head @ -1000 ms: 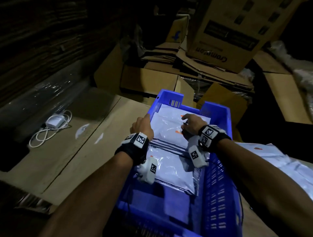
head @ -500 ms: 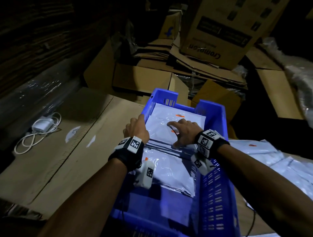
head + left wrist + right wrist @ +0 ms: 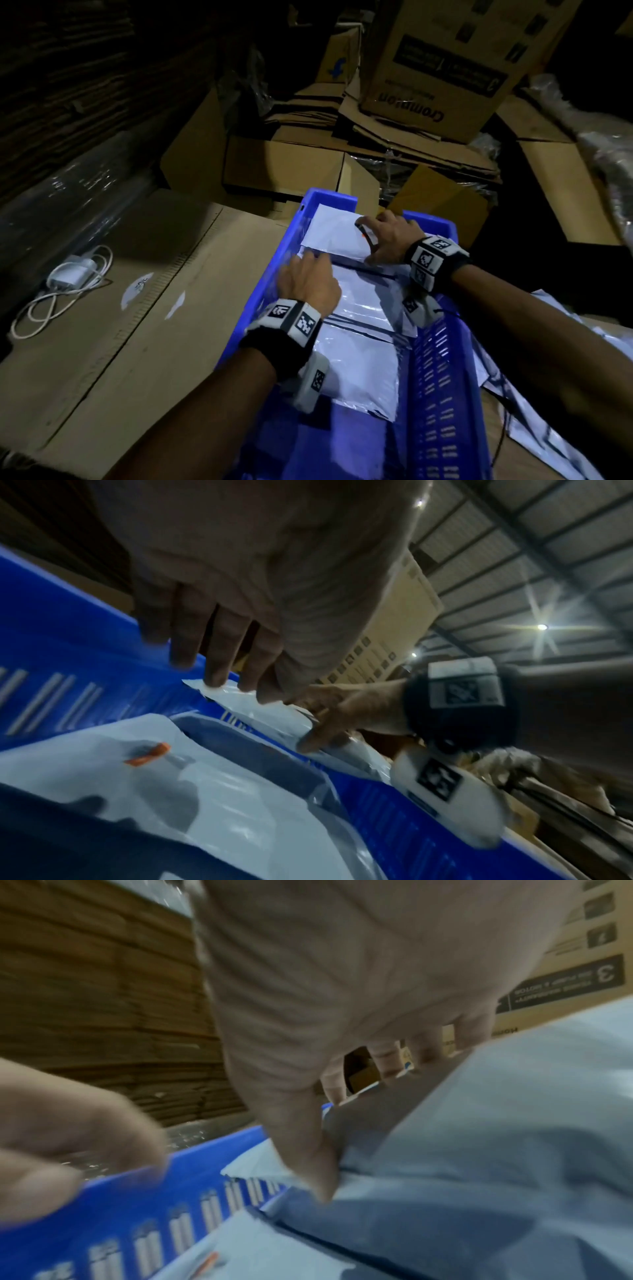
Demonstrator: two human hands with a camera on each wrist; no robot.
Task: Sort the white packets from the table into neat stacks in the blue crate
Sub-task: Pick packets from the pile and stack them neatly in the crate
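1. Blue crate (image 3: 442,370) holds white packets in overlapping stacks; more loose packets (image 3: 565,342) lie on the table at its right.
2. Right hand (image 3: 387,236) grips the far packet (image 3: 335,233) by its edge, thumb below; left hand (image 3: 308,277) rests flat, fingers straight, apparently steadying it (blurred).
3. Risk: slick film slides; the packet lands skewed or rides up the crate wall.
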